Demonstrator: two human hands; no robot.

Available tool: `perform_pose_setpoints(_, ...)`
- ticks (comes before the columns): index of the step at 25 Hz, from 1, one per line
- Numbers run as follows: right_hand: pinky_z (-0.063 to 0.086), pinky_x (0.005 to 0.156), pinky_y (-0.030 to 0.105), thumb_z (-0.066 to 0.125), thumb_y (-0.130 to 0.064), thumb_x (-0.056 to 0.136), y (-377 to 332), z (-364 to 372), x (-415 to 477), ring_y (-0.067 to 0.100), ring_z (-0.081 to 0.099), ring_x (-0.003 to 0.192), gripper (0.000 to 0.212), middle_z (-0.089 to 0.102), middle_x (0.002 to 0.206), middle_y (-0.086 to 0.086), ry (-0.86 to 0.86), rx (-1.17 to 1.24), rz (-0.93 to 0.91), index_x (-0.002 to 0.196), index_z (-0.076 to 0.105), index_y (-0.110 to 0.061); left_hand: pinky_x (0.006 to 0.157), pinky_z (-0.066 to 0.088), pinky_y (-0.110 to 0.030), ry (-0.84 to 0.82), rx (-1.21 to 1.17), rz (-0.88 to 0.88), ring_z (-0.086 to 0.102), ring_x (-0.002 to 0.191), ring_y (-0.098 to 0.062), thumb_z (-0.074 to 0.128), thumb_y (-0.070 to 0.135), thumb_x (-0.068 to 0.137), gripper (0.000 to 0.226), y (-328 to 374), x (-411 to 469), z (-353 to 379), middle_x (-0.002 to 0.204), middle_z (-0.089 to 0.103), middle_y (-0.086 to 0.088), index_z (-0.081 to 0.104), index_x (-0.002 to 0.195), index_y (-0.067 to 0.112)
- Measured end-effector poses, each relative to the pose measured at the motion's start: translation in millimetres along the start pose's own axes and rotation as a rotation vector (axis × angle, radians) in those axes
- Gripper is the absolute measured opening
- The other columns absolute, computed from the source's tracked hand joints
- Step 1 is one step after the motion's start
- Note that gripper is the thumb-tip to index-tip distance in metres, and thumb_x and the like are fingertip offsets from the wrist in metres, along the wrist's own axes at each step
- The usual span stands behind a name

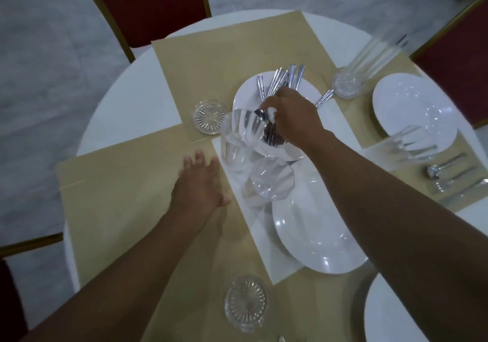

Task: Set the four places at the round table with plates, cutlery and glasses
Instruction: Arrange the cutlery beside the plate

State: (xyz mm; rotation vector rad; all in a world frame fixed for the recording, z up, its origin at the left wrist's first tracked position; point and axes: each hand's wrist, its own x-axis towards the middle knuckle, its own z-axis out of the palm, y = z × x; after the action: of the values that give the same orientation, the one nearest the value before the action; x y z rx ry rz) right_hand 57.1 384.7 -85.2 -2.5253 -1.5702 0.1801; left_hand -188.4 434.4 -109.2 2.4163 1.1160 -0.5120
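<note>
White round table (126,98), four tan mats (118,191) laid across it, red chairs (148,6) with gold frames at its far and right edges. Plates, white: one at centre (248,93) carrying the loose cutlery (280,77), handles fanned toward the far side; one nearer me (317,236), bare, on the near mat's corner; one at the right-hand place (414,109); one cut off at the lower right corner (383,315). My right hand (290,114) is over the centre plate, fingers closed round a bunch of cutlery, dark ends showing below my knuckles. My left hand (200,186) lies flat on the left mat, fingers spread, holding nothing. Glasses, clear, cut pattern: two (243,135) between the centre and near plates, just beside my right wrist, blurred; one upright on the far mat (210,116), left of the centre plate; one upright on the near mat (245,302); one tall by the right place (348,80), streaked by blur; one in front of the right plate (406,143), also blurred. Set cutlery (449,175), right place: several pieces side by side on the mat, near the table edge.
</note>
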Motion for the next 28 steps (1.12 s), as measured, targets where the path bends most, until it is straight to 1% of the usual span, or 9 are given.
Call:
perform_pose_setpoints(5, 0.04, 0.07, 0.033, 0.063, -0.005, 0.089, 9, 3, 18, 0.026, 0.056, 0.11, 0.03, 0.057, 0.108, 0.004, -0.046, 0.005, -0.057, 0.104, 0.077, -0.026, 0.118, 0.021, -0.047, -0.031, -0.018, -0.008, -0.002, 0.152, -0.034, 0.075, 0.049, 0.08, 0.102, 0, -5, -5, 0.166, -0.004, -0.007, 0.014, 0.158, 0.025)
perform_pose_setpoints(9, 0.045, 0.068, 0.034, 0.071, -0.007, 0.084, 10, 2, 22, 0.025, 0.057, 0.103, 0.019, 0.055, 0.103, 0.004, -0.051, -0.003, -0.098, 0.091, 0.078, -0.024, 0.12, 0.017, -0.045, -0.036, -0.055, -0.011, -0.005, 0.152, -0.032, 0.075, 0.047, 0.081, 0.101, 0, -7, -6, 0.166, -0.007, -0.006, 0.012, 0.158, 0.026)
perform_pose_setpoints(13, 0.048, 0.064, 0.037, 0.077, -0.015, 0.083, 9, -8, 22, 0.025, 0.056, 0.106, 0.009, 0.054, 0.109, 0.004, -0.028, -0.036, -0.165, 0.086, 0.076, -0.024, 0.12, 0.017, -0.045, -0.035, -0.05, -0.008, -0.006, 0.152, -0.031, 0.075, 0.047, 0.081, 0.102, -2, -7, -3, 0.166, -0.008, -0.005, 0.012, 0.158, 0.027)
perform_pose_setpoints(16, 0.045, 0.065, 0.035, 0.075, -0.019, 0.084, 12, -17, 20, 0.023, 0.056, 0.112, 0.006, 0.058, 0.113, 0.0, 0.013, -0.068, -0.164, 0.087, 0.075, -0.023, 0.12, 0.017, -0.045, -0.023, -0.048, -0.008, -0.006, 0.153, -0.03, 0.076, 0.049, 0.079, 0.103, -4, -5, 0, 0.166, -0.008, -0.004, 0.013, 0.158, 0.029)
perform_pose_setpoints(18, 0.049, 0.068, 0.036, 0.073, -0.018, 0.085, 13, -22, 16, 0.023, 0.058, 0.11, 0.007, 0.062, 0.111, -0.003, 0.064, -0.063, -0.147, 0.089, 0.075, -0.023, 0.119, 0.018, -0.045, -0.029, -0.04, -0.011, -0.005, 0.153, -0.03, 0.076, 0.051, 0.078, 0.103, -4, -2, 1, 0.166, -0.007, -0.003, 0.013, 0.158, 0.03)
perform_pose_setpoints(21, 0.054, 0.073, 0.04, 0.064, -0.013, 0.088, 11, -33, 2, 0.028, 0.064, 0.098, 0.013, 0.07, 0.102, 0.001, 0.167, 0.0, -0.104, 0.092, 0.075, -0.019, 0.119, 0.019, -0.045, -0.023, -0.016, -0.001, -0.003, 0.153, -0.032, 0.076, 0.052, 0.078, 0.103, -4, -3, 1, 0.167, -0.005, -0.004, 0.014, 0.157, 0.03)
perform_pose_setpoints(23, 0.055, 0.074, 0.043, 0.06, -0.015, 0.09, 7, -46, -15, 0.031, 0.067, 0.089, 0.015, 0.074, 0.094, 0.007, 0.255, 0.061, -0.004, 0.093, 0.074, -0.016, 0.118, 0.022, -0.046, -0.014, 0.002, 0.017, 0.0, 0.153, -0.032, 0.075, 0.055, 0.077, 0.103, -5, -6, 0, 0.167, -0.002, -0.004, 0.016, 0.157, 0.029)
perform_pose_setpoints(25, 0.055, 0.076, 0.041, 0.064, -0.021, 0.088, 2, -60, -47, 0.026, 0.069, 0.086, 0.013, 0.075, 0.089, 0.004, 0.337, 0.171, 0.132, 0.094, 0.075, -0.017, 0.117, 0.025, -0.046, -0.02, -0.005, 0.028, 0.004, 0.152, -0.032, 0.073, 0.057, 0.078, 0.099, -8, -9, -1, 0.167, 0.001, -0.004, 0.02, 0.156, 0.028)
perform_pose_setpoints(28, 0.054, 0.081, 0.031, 0.072, -0.024, 0.086, -7, -75, -117, 0.015, 0.069, 0.084, 0.008, 0.075, 0.084, -0.005, 0.357, 0.392, 0.303, 0.092, 0.078, -0.021, 0.117, 0.028, -0.041, 0.047, -0.098, 0.068, 0.025, 0.148, -0.03, 0.056, 0.047, 0.087, 0.07, -8, -24, -8, 0.162, 0.024, -0.008, 0.041, 0.148, 0.019)
